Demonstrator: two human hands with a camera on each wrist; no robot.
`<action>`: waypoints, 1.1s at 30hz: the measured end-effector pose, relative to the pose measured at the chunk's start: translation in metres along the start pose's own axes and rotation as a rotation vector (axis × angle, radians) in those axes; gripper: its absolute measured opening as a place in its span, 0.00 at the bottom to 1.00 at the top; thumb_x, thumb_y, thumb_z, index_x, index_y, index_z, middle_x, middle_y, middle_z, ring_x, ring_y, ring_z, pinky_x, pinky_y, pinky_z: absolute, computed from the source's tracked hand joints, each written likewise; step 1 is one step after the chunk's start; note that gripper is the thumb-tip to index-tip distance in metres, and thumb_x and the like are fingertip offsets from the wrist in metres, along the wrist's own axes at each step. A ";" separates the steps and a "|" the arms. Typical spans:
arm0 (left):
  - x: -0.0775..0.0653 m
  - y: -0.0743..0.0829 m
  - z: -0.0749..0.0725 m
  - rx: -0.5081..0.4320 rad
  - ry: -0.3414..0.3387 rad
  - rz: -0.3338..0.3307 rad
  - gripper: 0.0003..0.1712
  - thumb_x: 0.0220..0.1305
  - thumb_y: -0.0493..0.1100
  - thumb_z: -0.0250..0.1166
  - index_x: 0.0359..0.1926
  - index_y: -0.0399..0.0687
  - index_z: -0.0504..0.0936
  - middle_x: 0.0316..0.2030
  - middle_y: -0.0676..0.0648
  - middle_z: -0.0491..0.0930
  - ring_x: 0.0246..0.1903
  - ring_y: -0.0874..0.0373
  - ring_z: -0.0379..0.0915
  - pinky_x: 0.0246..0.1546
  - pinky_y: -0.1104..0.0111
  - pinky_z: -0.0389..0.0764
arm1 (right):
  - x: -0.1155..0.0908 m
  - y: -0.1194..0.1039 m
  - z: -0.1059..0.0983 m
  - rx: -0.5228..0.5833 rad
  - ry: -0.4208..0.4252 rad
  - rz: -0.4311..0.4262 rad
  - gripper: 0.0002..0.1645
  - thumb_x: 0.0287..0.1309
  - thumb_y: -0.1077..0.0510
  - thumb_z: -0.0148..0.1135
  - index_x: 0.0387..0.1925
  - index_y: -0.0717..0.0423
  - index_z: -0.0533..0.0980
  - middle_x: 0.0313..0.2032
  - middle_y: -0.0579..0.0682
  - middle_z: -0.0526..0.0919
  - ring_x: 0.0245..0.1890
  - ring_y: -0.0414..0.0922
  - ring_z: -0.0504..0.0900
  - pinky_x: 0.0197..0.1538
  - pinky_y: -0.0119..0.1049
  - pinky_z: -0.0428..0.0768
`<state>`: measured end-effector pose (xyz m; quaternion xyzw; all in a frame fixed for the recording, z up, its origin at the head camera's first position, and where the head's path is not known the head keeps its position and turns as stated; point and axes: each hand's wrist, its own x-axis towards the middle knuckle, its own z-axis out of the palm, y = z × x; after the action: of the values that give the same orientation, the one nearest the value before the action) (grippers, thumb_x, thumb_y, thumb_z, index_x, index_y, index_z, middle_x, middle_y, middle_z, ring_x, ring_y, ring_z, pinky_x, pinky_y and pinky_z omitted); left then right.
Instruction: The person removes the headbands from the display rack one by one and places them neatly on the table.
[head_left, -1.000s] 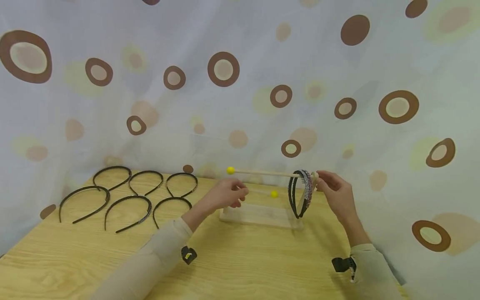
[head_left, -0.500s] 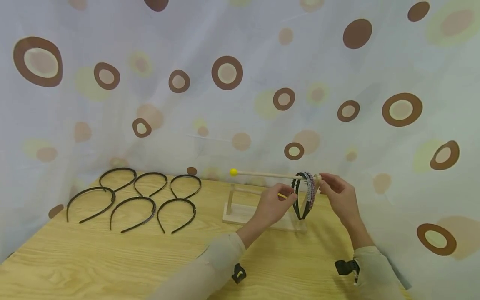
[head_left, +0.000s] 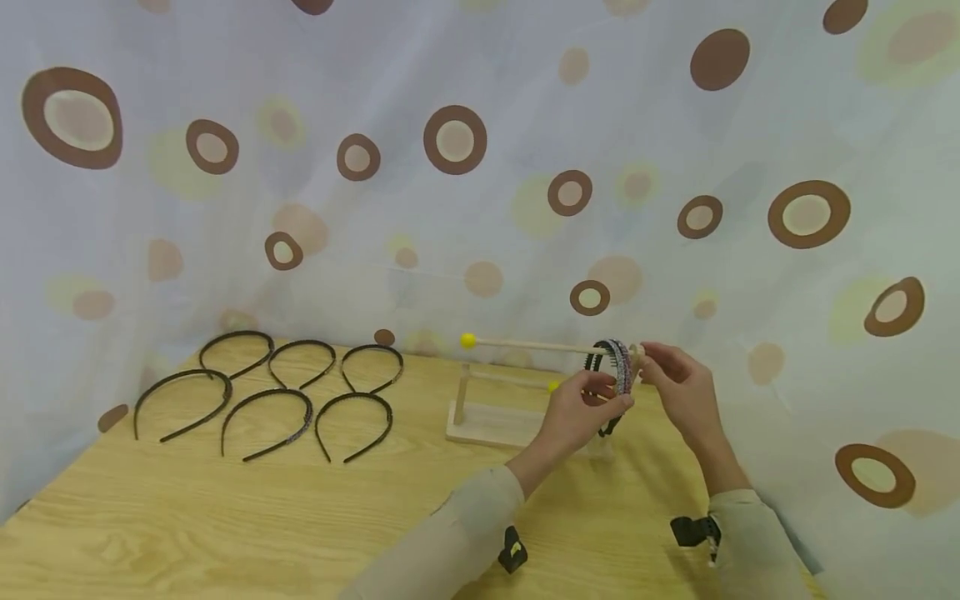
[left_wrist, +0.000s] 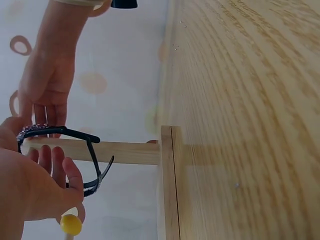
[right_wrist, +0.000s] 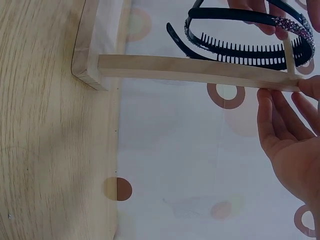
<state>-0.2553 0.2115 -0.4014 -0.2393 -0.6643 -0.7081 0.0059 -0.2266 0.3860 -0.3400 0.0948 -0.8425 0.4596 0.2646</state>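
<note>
Several dark headbands hang together at the right end of the upper rod of a wooden stand. Glittery stones cover the outermost one, and comb teeth line the inside of a black one. My left hand pinches the glittery headband's near side between thumb and fingers; its fingers reach inside the loop in the left wrist view. With its fingertips, my right hand holds the top of the stand's upright post, just right of the headbands.
Several black headbands lie in two rows on the left of the wooden table. A yellow ball caps the upper rod's left end; another yellow ball sits on the lower rod. A dotted curtain hangs close behind.
My left hand has travelled right, from beside the stand's left part to the hanging headbands, and now grips one. My right hand stays at the post's top.
</note>
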 end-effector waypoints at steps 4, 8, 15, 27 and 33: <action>0.005 0.001 0.001 0.012 0.029 0.009 0.17 0.64 0.55 0.73 0.50 0.55 0.85 0.36 0.61 0.80 0.35 0.65 0.77 0.33 0.70 0.81 | 0.005 0.015 0.000 -0.001 0.008 -0.006 0.24 0.74 0.55 0.60 0.62 0.68 0.76 0.54 0.62 0.82 0.43 0.41 0.84 0.44 0.25 0.81; 0.010 0.004 0.003 0.027 0.057 0.005 0.14 0.65 0.57 0.72 0.47 0.59 0.87 0.36 0.62 0.80 0.37 0.66 0.76 0.37 0.70 0.81 | 0.009 0.035 -0.003 -0.006 0.005 -0.003 0.25 0.74 0.52 0.60 0.64 0.63 0.76 0.56 0.59 0.82 0.46 0.43 0.84 0.46 0.26 0.81; 0.016 0.012 0.007 0.012 0.101 0.000 0.13 0.65 0.52 0.73 0.46 0.52 0.87 0.33 0.61 0.81 0.34 0.66 0.77 0.35 0.70 0.81 | 0.009 0.040 -0.003 0.017 0.015 0.019 0.25 0.72 0.50 0.62 0.63 0.60 0.78 0.55 0.57 0.83 0.46 0.44 0.84 0.48 0.31 0.83; 0.023 0.021 -0.006 0.019 0.133 0.032 0.12 0.65 0.45 0.74 0.46 0.45 0.87 0.32 0.58 0.81 0.31 0.65 0.78 0.31 0.71 0.82 | 0.015 0.036 -0.002 -0.022 0.009 0.004 0.24 0.74 0.54 0.60 0.63 0.64 0.77 0.54 0.60 0.83 0.44 0.46 0.85 0.45 0.26 0.81; 0.024 0.024 -0.016 0.067 0.131 0.002 0.13 0.66 0.43 0.73 0.48 0.41 0.86 0.34 0.56 0.82 0.34 0.64 0.79 0.33 0.71 0.82 | 0.012 0.039 0.000 -0.009 0.016 0.034 0.25 0.73 0.51 0.62 0.63 0.62 0.77 0.54 0.57 0.83 0.45 0.45 0.85 0.46 0.28 0.82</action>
<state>-0.2736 0.2011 -0.3703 -0.1927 -0.6858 -0.6994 0.0579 -0.2522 0.4088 -0.3617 0.0754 -0.8439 0.4610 0.2637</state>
